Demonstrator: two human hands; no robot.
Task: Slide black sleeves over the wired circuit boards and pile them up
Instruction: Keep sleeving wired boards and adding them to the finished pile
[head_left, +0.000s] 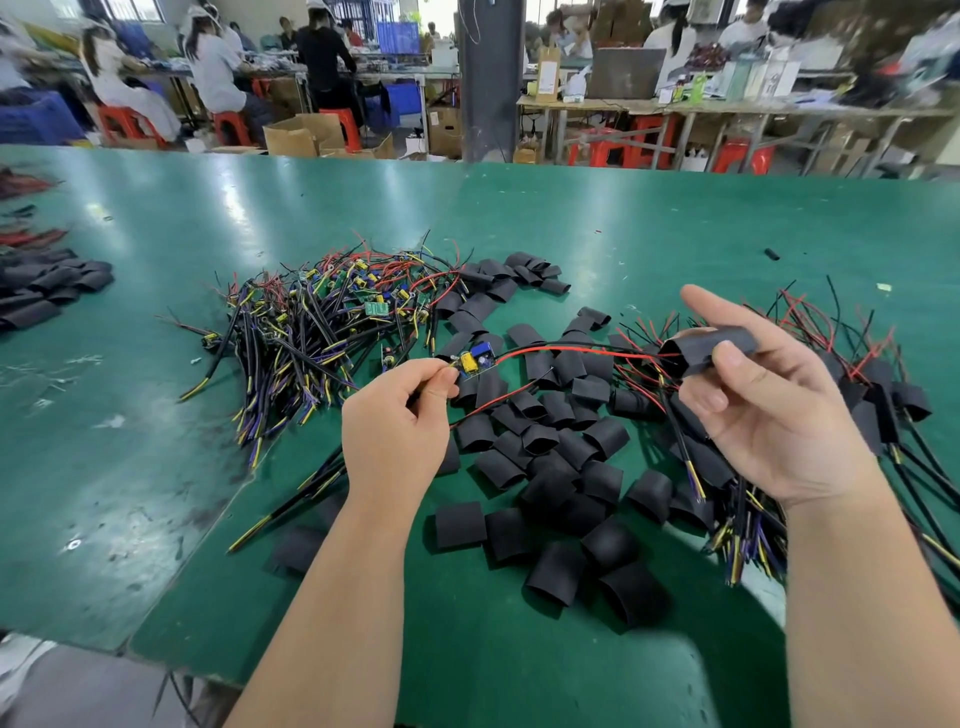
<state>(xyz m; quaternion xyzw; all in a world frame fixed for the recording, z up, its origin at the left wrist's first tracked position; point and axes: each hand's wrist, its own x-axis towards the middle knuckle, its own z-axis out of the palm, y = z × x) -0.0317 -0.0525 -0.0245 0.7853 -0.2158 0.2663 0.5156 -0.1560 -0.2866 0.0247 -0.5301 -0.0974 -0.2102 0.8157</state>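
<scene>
Head view, centre of frame: we see the left hand (395, 426) curled, thumb & forefinger pinching one end of a circuit board (475, 362) w/ a yellow part and a blue part on it. At centre right the right hand (769, 410) holds a black sleeve (711, 348) btw thumb and curled fingers, forefinger sticking up straight. The sleeve's open end faces the board. Red & black wires (571, 353) run from the board across to the sleeve's mouth; we can't tell how far in they go. Board & sleeve are both held up over the green table (156, 389).

Behind the right hand a heap of sleeved boards (883, 395) is partly hidden by palm & wrist. A second lot of sleeves (47, 291) at the left edge is cut off. Bkgd people & benches along the top are blurred.

Under & btw the hands lie loose sleeves (545, 457). Upper left of centre sits a tangle of bare wired boards (332, 322).
</scene>
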